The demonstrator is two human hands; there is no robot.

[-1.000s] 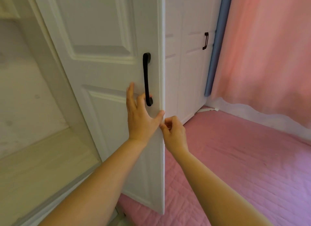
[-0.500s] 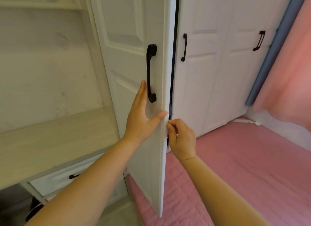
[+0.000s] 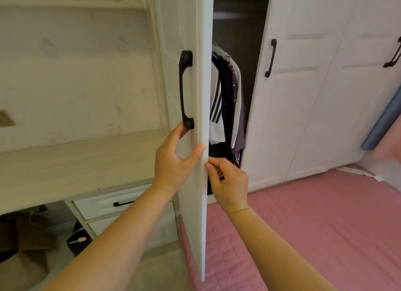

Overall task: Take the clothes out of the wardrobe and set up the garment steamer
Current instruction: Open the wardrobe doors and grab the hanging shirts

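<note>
My left hand (image 3: 173, 160) is on the wardrobe door (image 3: 196, 95), palm against its outer face with the thumb hooked over the front edge just below the black handle (image 3: 185, 89), so it grips the door itself and not the handle. My right hand (image 3: 227, 182) is at the same edge from the inner side, fingers curled and pinching it just under the left thumb. The door has swung much wider than half a second ago, when only a dark slit showed beside it; now the gap is open enough that I can see into the wardrobe, which means the clothes (image 3: 225, 102) are finally reachable. They hang inside, just right of the door edge and beyond my hands: I can pick out one white garment with black stripes, one dark one and one pale grey one, three at least, though more may be hidden behind the door. Counting outward: one open door, two closed doors (image 3: 303, 106) to the right, each with one black handle, and one desk drawer (image 3: 121, 203) down to the near left. Pink bedding (image 3: 314, 225) fills the near right. No steamer is in view yet. I judge the next step is letting go and reaching in for the hangers.
</note>
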